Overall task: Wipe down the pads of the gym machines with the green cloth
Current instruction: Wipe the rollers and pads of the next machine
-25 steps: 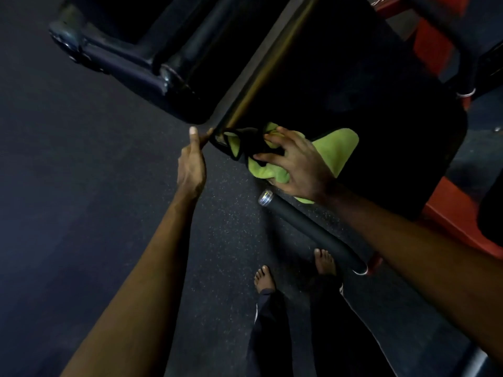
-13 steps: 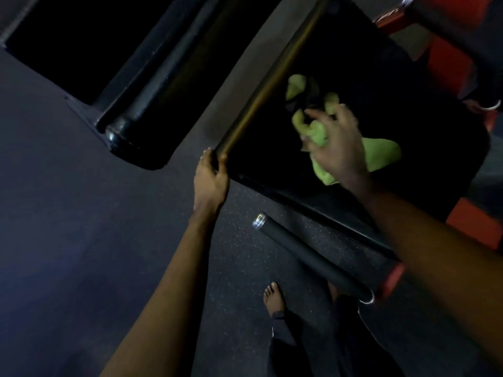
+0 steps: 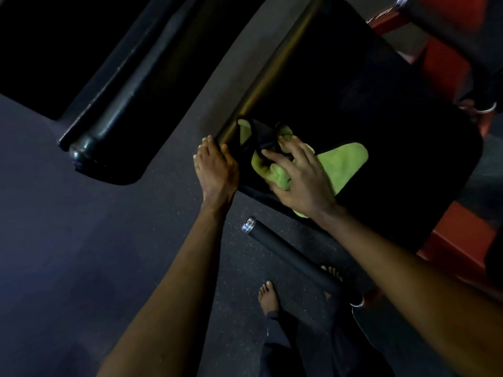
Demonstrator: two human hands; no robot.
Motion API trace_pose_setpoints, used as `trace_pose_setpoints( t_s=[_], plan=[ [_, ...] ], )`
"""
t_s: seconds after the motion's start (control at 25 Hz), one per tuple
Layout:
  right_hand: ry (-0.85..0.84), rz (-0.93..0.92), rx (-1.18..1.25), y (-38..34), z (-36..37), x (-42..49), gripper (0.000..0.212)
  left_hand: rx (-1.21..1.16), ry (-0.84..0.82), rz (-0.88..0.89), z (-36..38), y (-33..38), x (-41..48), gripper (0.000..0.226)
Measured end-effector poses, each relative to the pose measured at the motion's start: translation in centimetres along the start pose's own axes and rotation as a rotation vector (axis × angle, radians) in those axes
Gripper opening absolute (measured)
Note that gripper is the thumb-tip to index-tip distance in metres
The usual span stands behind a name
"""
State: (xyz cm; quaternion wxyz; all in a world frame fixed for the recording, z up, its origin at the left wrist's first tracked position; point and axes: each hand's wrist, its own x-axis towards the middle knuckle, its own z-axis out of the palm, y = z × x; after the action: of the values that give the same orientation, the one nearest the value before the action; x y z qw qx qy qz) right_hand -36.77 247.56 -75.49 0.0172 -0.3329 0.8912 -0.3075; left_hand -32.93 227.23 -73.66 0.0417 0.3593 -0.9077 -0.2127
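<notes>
A large black pad (image 3: 367,99) of a red-framed gym machine fills the upper right. The green cloth (image 3: 344,165) lies bunched on the pad near its lower left corner. My right hand (image 3: 302,180) presses down on the cloth with spread fingers, the thumb curled against a fold. My left hand (image 3: 215,170) rests on the pad's corner edge, thumb on the pad side, fingers along the outer side.
A second black pad (image 3: 114,104) stands to the left across a strip of dark rubber floor. A black handle bar (image 3: 294,259) with a metal end cap juts out below the pad. My bare feet (image 3: 268,295) stand beneath it. The red frame (image 3: 457,248) is at right.
My right hand has dragged the cloth back from the pad's middle toward its near left corner. My left hand stays on the corner edge.
</notes>
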Motion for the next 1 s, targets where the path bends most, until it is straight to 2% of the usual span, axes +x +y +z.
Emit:
trace_pose_setpoints(
  t_s=[0.08,0.16,0.28,0.36,0.44,0.56,0.64,0.76,0.84,0.92,1.0],
  plan=[
    [-0.054,-0.069,-0.045,2.5,-1.1,0.2,0.07,-0.007,0.011,0.018,-0.1,0.6,0.5,0.055],
    [0.033,0.072,-0.062,5.4,-2.1,0.9,0.066,-0.036,0.025,0.03,-0.1,1.3,1.5,0.049],
    [0.282,0.355,0.016,8.1,-3.2,2.5,0.061,-0.028,0.108,0.034,0.6,2.8,1.7,0.045],
    [0.328,0.416,-0.021,7.3,-2.6,3.8,0.059,0.037,0.18,0.03,1.3,3.2,1.3,0.047],
    [0.283,0.307,-0.028,5.3,-1.8,4.7,0.06,0.048,0.21,-0.001,1.8,3.3,1.2,0.047],
    [0.108,-0.056,-0.042,3.9,-1.7,5.3,0.059,0.035,0.249,0.001,1.9,3.2,1.1,0.042],
    [0.066,-0.079,-0.065,4.1,-2.1,7.2,0.057,0.02,0.267,0.004,2.0,3.2,1.2,0.042],
    [0.168,-0.019,-0.033,2.8,-1.4,10.9,0.051,-0.014,0.284,-0.013,2.3,3.0,0.9,0.045],
    [0.164,-0.177,-0.015,1.1,-0.1,12.7,0.043,-0.045,0.28,-0.021,2.2,3.2,1.0,0.048],
    [0.048,-0.355,0.013,0.0,0.6,13.9,0.039,-0.066,0.276,-0.047,2.0,3.3,0.9,0.047],
    [-0.07,-0.433,0.001,0.3,0.1,15.3,0.041,-0.086,0.293,-0.044,1.9,3.3,0.8,0.04]
  ],
)
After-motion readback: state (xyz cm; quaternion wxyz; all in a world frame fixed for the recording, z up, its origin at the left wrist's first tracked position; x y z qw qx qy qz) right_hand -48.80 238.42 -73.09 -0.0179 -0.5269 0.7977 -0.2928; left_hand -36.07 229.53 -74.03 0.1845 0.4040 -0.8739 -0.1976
